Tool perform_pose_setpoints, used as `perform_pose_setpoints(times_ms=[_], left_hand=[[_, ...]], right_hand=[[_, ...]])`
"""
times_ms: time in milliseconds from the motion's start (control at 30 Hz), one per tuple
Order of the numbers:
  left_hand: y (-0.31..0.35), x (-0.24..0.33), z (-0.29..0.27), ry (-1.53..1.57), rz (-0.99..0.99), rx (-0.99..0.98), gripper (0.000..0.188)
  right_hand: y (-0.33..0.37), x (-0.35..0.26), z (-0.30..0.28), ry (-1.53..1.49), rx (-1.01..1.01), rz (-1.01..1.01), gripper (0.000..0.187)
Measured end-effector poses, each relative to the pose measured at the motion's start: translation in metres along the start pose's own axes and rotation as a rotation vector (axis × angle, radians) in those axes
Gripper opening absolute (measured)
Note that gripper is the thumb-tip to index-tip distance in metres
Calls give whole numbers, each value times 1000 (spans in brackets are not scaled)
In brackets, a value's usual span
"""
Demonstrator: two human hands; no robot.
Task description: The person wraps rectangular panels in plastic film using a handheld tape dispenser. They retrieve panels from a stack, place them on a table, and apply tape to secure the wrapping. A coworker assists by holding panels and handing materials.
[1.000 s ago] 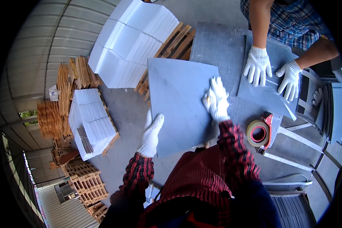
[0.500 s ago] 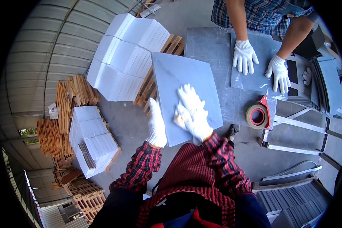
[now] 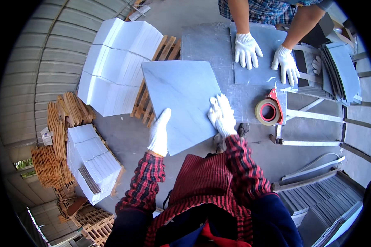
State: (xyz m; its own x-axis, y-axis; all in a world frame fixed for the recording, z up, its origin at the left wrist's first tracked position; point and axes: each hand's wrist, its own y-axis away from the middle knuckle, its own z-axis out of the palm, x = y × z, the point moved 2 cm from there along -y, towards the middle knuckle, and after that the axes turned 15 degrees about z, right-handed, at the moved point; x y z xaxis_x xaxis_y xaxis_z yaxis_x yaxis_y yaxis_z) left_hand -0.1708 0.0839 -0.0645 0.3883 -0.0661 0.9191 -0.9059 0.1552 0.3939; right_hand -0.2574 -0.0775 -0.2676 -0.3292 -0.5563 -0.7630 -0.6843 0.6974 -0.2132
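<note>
I hold a large pale grey square tile [image 3: 181, 99] flat in front of me, out over the floor and a wooden pallet. My left hand [image 3: 159, 132], in a white glove, grips its near left edge. My right hand [image 3: 221, 115], also gloved, grips its near right edge. Across the grey work table [image 3: 202, 41] another person's two gloved hands [image 3: 246, 49] [image 3: 285, 62] press down on a second grey tile [image 3: 257, 66].
A red tape dispenser [image 3: 268, 111] lies on the table's right part. White boxes are stacked on pallets [image 3: 115, 70] and lower left [image 3: 90, 160]. Bare wooden pallets [image 3: 66, 111] stand at left. Stacks of grey tiles [image 3: 334, 70] sit at the right and lower right [image 3: 317, 201].
The tile has swung in my hands and shifted left off the table. My right hand moved from its top edge down to the near right edge. The other person's hands stayed on their tile.
</note>
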Motion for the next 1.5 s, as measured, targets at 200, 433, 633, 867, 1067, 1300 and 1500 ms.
perform_pose_setpoints(times_ms=[200,433,633,867,1067,1300,1500], left_hand=[[-7,-2,-1,65,-59,-74,61],[5,22,35,120,-26,-216,54],[9,23,56,200,5,-271,51],[24,26,138,189,183,-258,62],[3,-7,152,5,147,-130,96],[-37,-144,109,72,-540,-122,73],[-17,-134,110,11,-243,-79,59]], right_hand=[[86,32,-5,-794,-37,772,33],[46,12,-107,265,-365,696,29],[44,-24,-164,213,-516,438,58],[-19,-106,-179,195,-484,328,80],[-45,-57,-183,17,-495,278,54],[-62,-28,-198,-569,-443,471,22],[-67,-15,-230,-776,-499,921,26]])
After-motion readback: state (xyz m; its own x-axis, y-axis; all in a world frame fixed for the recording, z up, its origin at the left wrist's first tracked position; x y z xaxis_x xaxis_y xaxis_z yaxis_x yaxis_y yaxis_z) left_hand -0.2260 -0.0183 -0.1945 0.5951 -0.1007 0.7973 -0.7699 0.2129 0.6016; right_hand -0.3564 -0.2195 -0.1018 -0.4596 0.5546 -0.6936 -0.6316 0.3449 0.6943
